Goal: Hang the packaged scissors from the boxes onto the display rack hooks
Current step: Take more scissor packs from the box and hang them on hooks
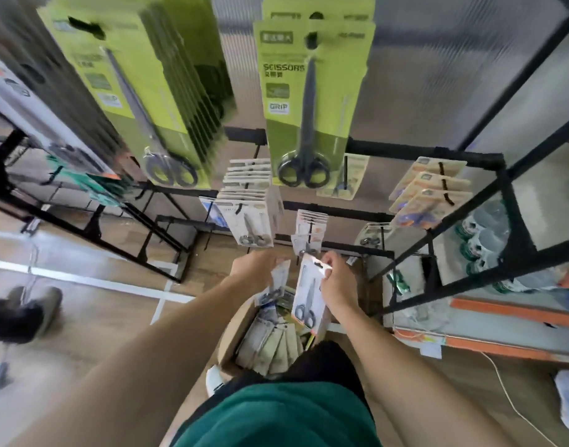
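My right hand [333,279] pinches the top of a white scissors pack [307,298] by its hang hole, just below a low rack hook [305,250] that carries similar white packs. My left hand [254,269] grips another white scissors pack [275,285] that hangs down from it. Both hands are over an open cardboard box [231,346] on the floor, filled with several more packs [270,343]. Higher hooks carry green scissors packs [312,101] and white ones [247,217].
The black metal display rack [405,150] spans the view, with orange-backed packs [428,191] at the right. A second shelf unit [502,253] stands to the right with tape rolls. Someone's shoes [28,314] are on the floor at the left. A white cord [509,398] trails at the lower right.
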`<state>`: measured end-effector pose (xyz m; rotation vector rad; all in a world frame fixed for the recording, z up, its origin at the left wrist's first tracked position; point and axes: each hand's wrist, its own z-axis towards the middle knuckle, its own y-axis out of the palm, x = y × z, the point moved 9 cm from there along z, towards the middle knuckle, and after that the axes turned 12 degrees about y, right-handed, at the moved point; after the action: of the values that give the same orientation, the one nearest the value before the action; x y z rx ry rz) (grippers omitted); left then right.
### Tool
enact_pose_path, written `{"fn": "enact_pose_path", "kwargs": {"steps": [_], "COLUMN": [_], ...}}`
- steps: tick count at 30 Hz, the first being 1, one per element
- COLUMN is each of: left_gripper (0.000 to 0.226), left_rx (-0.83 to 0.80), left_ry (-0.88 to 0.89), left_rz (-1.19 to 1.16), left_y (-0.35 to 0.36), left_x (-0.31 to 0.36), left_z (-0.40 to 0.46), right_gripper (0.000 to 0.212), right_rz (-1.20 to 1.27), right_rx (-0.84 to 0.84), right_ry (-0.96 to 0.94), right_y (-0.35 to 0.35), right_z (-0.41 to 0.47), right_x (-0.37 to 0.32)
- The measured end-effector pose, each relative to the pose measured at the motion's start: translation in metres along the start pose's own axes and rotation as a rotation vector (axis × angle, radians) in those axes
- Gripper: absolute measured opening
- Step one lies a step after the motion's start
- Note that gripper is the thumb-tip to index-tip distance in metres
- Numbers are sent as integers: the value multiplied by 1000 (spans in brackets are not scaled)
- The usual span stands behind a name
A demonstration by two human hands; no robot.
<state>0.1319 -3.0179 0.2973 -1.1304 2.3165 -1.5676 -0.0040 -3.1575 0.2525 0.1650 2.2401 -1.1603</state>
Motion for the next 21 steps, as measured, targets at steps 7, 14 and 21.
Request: {"fn": "enact_pose_path", "kwargs": {"steps": [7, 14, 21], "left_gripper": [26, 23, 22], "left_rx": [0, 19, 47], "left_ry": [-96, -97, -128], "left_rz": [-1, -7, -35], "left_y": [9, 7, 9], "left_x": [3, 8, 9], "left_z": [26, 43, 47], "right_gripper": [40, 36, 28], "right_rz": [-221, -456, -406], "right_rx": [-172, -312, -346], "right_ry": [-143, -304, -272], "right_y": [28, 57, 70], "right_z": [62, 99, 119], "right_x": [-9, -25, -28]}}
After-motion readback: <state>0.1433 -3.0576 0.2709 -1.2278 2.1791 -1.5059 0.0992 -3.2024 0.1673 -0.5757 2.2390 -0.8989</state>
